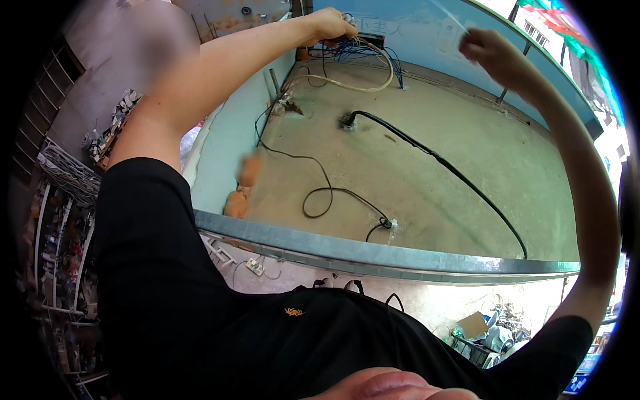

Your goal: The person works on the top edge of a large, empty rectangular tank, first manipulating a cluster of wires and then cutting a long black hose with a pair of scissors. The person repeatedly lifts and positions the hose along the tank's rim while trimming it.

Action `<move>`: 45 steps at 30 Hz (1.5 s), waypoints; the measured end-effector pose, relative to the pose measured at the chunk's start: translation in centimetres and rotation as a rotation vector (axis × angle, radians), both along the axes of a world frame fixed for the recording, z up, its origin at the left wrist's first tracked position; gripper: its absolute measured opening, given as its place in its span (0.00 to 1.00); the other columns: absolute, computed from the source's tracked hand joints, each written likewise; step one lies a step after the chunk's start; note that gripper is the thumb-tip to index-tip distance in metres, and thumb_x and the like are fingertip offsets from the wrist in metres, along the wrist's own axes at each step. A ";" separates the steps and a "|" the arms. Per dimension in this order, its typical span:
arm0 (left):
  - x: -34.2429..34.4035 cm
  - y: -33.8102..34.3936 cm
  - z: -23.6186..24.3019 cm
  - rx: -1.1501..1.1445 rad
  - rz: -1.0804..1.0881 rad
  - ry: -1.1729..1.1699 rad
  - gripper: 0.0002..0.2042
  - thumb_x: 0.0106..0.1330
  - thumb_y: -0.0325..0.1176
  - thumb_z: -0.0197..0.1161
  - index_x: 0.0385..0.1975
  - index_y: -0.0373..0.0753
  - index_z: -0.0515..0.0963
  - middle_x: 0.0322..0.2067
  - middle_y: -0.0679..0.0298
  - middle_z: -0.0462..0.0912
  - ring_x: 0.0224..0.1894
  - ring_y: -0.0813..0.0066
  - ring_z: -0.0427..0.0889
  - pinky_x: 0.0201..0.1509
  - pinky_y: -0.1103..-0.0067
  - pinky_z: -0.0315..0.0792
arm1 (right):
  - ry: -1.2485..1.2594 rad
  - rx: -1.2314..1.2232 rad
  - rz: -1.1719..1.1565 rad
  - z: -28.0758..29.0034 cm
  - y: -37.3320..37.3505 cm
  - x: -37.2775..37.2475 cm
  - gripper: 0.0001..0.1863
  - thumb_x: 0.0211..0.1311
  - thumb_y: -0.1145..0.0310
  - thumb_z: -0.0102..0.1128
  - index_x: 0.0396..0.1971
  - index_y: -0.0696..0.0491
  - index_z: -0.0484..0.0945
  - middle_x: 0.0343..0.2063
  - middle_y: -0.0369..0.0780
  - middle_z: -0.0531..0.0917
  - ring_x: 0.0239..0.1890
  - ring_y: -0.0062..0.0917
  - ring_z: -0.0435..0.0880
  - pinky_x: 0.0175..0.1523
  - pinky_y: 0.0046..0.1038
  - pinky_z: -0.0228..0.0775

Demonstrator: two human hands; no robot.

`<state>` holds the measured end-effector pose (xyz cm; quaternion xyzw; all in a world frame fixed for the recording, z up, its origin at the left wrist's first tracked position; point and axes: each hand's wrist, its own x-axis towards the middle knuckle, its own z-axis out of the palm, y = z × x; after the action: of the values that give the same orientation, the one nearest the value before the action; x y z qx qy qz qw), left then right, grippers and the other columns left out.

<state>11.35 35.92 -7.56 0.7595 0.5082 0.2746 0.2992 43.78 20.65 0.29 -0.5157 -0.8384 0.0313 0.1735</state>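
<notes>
While my left hand (337,27) pinches the blue wires (347,49) by the far blue wall (427,43), probably to steady the tangle, my raised right hand (490,57) hangs well apart, fingers curled (on what, I cannot tell).

A blue wall (427,48) lines the worktop's (493,147) far edge; crowded shelves (60,260) stand beyond its near left corner; pale floor (427,297) shows below its near edge.
</notes>
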 end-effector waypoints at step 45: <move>-1.3 9.1 -1.6 -0.680 -0.171 -0.715 0.16 0.71 0.30 0.44 0.27 0.36 0.79 0.22 0.58 0.82 0.26 0.64 0.83 0.35 0.66 0.81 | 0.132 0.334 0.024 -11.8 10.6 -17.3 0.59 0.40 0.49 0.82 0.72 0.52 0.59 0.63 0.51 0.71 0.59 0.49 0.78 0.61 0.45 0.72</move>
<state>10.09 45.03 -9.15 0.5165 0.3704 0.3110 0.7067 26.50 31.23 -11.50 -0.4666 -0.8249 -0.0726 0.3108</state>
